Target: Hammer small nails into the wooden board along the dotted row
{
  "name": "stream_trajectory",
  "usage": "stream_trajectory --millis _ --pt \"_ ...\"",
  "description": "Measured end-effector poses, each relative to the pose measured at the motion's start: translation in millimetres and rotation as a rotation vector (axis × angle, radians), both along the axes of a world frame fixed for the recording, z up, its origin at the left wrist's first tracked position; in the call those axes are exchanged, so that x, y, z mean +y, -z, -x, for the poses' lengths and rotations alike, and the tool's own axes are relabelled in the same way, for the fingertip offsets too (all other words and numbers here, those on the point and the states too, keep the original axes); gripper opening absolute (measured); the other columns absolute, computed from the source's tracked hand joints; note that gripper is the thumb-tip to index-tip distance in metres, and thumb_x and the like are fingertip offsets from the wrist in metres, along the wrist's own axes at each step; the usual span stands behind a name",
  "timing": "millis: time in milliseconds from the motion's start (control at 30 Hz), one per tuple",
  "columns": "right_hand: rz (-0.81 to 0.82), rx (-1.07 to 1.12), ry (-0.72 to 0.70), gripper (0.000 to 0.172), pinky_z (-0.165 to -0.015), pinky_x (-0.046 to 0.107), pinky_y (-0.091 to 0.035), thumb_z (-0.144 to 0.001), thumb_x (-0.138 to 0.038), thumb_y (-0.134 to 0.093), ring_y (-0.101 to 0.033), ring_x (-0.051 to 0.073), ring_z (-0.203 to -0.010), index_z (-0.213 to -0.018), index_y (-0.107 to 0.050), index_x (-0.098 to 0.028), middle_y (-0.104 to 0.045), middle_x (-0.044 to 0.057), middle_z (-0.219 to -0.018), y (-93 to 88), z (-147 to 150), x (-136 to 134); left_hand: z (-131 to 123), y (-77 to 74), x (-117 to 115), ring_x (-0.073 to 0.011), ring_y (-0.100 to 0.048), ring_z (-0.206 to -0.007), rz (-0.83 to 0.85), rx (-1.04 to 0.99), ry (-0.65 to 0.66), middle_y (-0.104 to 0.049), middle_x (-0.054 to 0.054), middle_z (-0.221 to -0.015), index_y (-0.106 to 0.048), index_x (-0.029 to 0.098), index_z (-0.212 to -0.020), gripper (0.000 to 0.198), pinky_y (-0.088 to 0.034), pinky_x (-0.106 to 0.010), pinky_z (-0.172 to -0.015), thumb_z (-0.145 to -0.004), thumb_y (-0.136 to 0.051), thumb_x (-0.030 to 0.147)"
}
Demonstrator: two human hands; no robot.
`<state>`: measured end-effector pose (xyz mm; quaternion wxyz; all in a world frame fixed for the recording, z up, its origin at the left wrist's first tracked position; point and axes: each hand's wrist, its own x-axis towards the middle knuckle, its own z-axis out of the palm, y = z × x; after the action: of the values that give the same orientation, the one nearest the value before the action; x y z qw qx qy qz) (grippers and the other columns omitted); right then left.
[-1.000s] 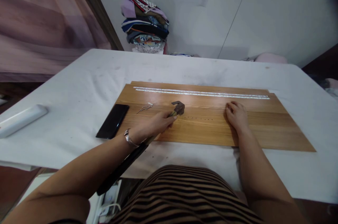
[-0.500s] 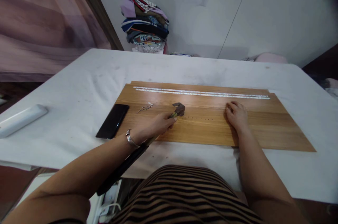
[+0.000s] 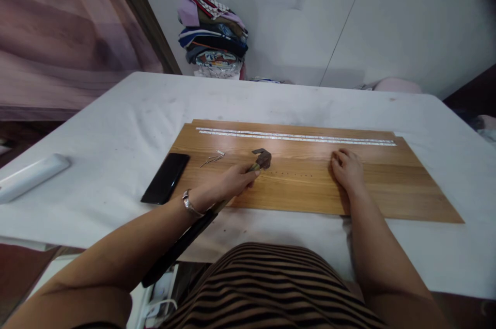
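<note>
My left hand (image 3: 238,182) is wrapped round the neck of a claw hammer (image 3: 264,158), close to its rusty head. The hammer's long black grip (image 3: 182,246) runs back under my left forearm. Its head is over a wooden board (image 3: 302,197), near a row of small dark dots (image 3: 295,174) on the board. To the left lie several thin nails (image 3: 212,158). On the board's right half rests my right hand (image 3: 347,169), its fingers curled in; whether anything is inside them is hidden.
Two long white strips with markings (image 3: 296,137) run along the board's far side. A black phone (image 3: 166,178) overlaps the board's left edge. On the white-covered table (image 3: 116,127), a white rounded object (image 3: 34,176) lies far left. Folded clothes (image 3: 213,34) are stacked behind the table.
My left hand and the hammer have shifted very slightly away from me. My right hand and the things on the board stay in place.
</note>
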<state>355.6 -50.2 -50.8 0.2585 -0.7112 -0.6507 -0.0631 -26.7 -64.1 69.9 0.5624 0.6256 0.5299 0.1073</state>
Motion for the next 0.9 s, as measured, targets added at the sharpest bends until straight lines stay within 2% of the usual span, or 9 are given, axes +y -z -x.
stream_trajectory --millis 133,467,767,900 --pt "0.012 -0.009 -0.001 0.035 -0.095 0.05 -0.047 -0.086 -0.032 -0.046 -0.06 0.032 -0.106 -0.098 -0.076 -0.016 -0.069 0.019 -0.115 0.8 -1.0 0.9 0.4 4.1 -0.4 -0.0089 -0.04 -0.049 -0.008 0.029 0.014 -0.046 0.003 -0.063 -0.048 0.019 -0.076 0.029 -0.033 -0.024 -0.045 -0.089 -0.049 0.044" --pt "0.004 0.006 -0.003 0.034 -0.094 0.05 -0.046 -0.086 -0.031 -0.046 -0.06 0.032 -0.105 -0.098 -0.075 -0.018 -0.069 0.018 -0.114 1.4 -0.4 0.7 0.4 5.7 -2.2 -0.0089 -0.042 -0.047 -0.026 0.066 0.012 -0.046 0.004 -0.062 -0.048 0.019 -0.075 0.032 -0.033 -0.023 -0.045 -0.089 -0.047 0.047" --pt "-0.008 0.015 -0.009 0.035 -0.095 0.05 -0.046 -0.086 -0.032 -0.046 -0.059 0.033 -0.106 -0.098 -0.075 -0.018 -0.069 0.018 -0.114 1.9 -0.5 1.4 0.3 1.3 1.6 -0.0074 -0.039 -0.048 -0.011 -0.02 -0.004 -0.047 0.004 -0.065 -0.048 0.019 -0.078 0.025 -0.034 -0.022 -0.044 -0.091 -0.047 0.04" --pt "-0.008 0.018 -0.012 0.033 -0.095 0.049 -0.046 -0.085 -0.032 -0.048 -0.059 0.032 -0.104 -0.099 -0.075 -0.021 -0.069 0.015 -0.113 2.6 -1.8 2.0 0.0 2.0 0.6 -0.0075 -0.04 -0.047 -0.001 0.007 -0.015 -0.047 0.004 -0.065 -0.049 0.019 -0.079 0.025 -0.034 -0.022 -0.044 -0.091 -0.047 0.04"
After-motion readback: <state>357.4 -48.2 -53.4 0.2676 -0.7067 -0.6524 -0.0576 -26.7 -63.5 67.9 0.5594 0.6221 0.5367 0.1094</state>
